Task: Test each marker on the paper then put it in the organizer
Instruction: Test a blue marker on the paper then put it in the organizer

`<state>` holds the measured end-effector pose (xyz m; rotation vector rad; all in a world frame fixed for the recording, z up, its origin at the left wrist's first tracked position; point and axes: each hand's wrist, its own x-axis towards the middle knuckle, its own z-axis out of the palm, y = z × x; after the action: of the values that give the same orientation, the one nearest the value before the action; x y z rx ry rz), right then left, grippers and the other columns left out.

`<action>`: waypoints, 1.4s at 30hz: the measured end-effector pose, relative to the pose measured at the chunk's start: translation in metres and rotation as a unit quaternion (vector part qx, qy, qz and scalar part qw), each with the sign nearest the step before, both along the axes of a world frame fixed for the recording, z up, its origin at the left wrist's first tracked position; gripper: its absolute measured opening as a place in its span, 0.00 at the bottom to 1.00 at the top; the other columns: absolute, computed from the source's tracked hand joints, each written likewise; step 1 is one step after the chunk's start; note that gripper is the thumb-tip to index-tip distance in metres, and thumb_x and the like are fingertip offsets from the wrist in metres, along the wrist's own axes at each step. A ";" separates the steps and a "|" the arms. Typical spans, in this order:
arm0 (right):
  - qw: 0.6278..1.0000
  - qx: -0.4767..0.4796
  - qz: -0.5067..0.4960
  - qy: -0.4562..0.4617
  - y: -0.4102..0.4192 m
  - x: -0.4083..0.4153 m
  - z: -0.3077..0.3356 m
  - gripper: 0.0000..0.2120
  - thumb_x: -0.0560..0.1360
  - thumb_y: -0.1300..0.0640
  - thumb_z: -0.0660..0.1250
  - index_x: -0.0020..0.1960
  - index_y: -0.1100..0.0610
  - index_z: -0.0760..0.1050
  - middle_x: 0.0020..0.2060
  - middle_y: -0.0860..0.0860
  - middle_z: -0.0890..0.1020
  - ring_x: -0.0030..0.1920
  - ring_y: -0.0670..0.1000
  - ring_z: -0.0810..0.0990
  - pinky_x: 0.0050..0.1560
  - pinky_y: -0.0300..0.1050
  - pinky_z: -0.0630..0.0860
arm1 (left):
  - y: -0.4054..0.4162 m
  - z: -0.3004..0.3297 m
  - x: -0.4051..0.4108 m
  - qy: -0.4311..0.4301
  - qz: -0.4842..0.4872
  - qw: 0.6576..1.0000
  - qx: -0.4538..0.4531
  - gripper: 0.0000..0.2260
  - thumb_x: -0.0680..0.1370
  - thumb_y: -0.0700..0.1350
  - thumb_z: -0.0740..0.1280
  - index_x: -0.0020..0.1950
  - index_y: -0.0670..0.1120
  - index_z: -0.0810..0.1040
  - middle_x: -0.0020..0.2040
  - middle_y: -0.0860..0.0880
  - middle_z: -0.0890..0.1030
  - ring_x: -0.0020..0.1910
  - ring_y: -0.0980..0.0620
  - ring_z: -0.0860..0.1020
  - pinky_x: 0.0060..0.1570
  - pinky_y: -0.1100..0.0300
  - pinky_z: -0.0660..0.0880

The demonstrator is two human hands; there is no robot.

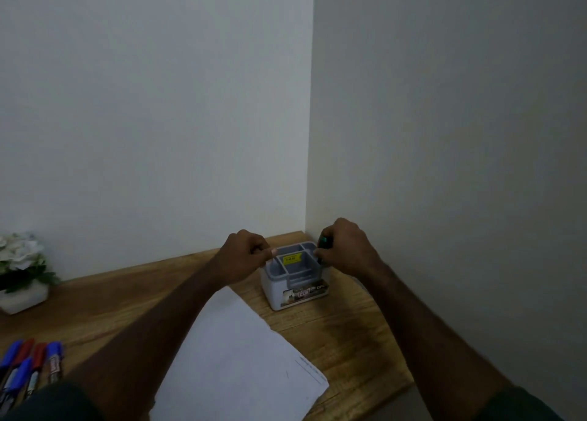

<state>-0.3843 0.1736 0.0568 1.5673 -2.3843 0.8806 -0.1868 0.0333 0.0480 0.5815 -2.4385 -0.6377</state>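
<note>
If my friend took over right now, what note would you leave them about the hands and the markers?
Right hand: grips a green marker over the organizer's right back corner.
Left hand: fingers curled at the organizer's left rim; whether it holds anything is unclear.
Paper: flat on the desk, in front of the organizer.
Done: green marker about to go in.
Left: blue and red markers lying at the desk's left edge need testing, then storing.

There is one view only, from the person's head, looking forward and down into the room corner. It sits close above the wooden desk (343, 338), both forearms reaching away from it toward the organizer (293, 288), with much bare wall (158, 102) filling the upper frame.
</note>
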 end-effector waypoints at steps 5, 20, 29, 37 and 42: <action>0.999 0.017 -0.014 0.029 -0.001 0.004 0.000 0.16 0.67 0.45 0.79 0.49 0.53 0.84 0.49 0.52 0.77 0.51 0.50 0.77 0.48 0.48 0.81 | 0.000 0.001 0.010 0.005 0.016 1.000 0.001 0.11 0.76 0.50 0.70 0.33 0.54 0.79 0.30 0.55 0.81 0.30 0.58 0.77 0.35 0.61 0.73; 0.977 -0.039 0.210 -0.018 -0.063 0.173 -0.017 0.04 0.72 0.53 0.74 0.41 0.53 0.81 0.36 0.43 0.75 0.39 0.45 0.74 0.39 0.38 0.66 | -0.017 -0.019 0.156 0.002 0.113 0.993 0.017 0.12 0.75 0.48 0.71 0.32 0.46 0.80 0.28 0.50 0.80 0.27 0.57 0.76 0.33 0.59 0.72; 0.932 0.066 0.350 -0.060 -0.103 0.313 -0.059 0.06 0.72 0.54 0.74 0.40 0.54 0.79 0.38 0.47 0.79 0.43 0.49 0.79 0.42 0.40 0.70 | -0.025 -0.047 0.303 -0.018 0.221 0.975 0.017 0.10 0.76 0.43 0.71 0.34 0.48 0.81 0.32 0.52 0.81 0.33 0.57 0.79 0.39 0.54 0.77; 0.941 0.134 0.298 -0.084 -0.120 0.370 -0.082 0.07 0.74 0.51 0.70 0.43 0.53 0.74 0.41 0.51 0.79 0.41 0.50 0.79 0.35 0.42 0.73 | -0.022 -0.061 0.342 -0.026 0.253 0.967 0.006 0.15 0.74 0.40 0.72 0.32 0.57 0.77 0.32 0.57 0.78 0.35 0.62 0.77 0.37 0.66 0.71; 0.946 0.169 0.249 -0.121 -0.128 0.369 -0.080 0.10 0.71 0.53 0.74 0.47 0.57 0.77 0.46 0.54 0.81 0.47 0.53 0.81 0.34 0.41 0.71 | -0.025 -0.065 0.343 -0.026 0.254 0.967 0.006 0.14 0.74 0.41 0.72 0.33 0.57 0.78 0.33 0.58 0.79 0.36 0.62 0.78 0.38 0.66 0.70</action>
<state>-0.0158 0.0459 -0.0228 2.3967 -2.4363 0.8099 0.1558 0.0083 -0.0169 1.1863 -2.1965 -0.4229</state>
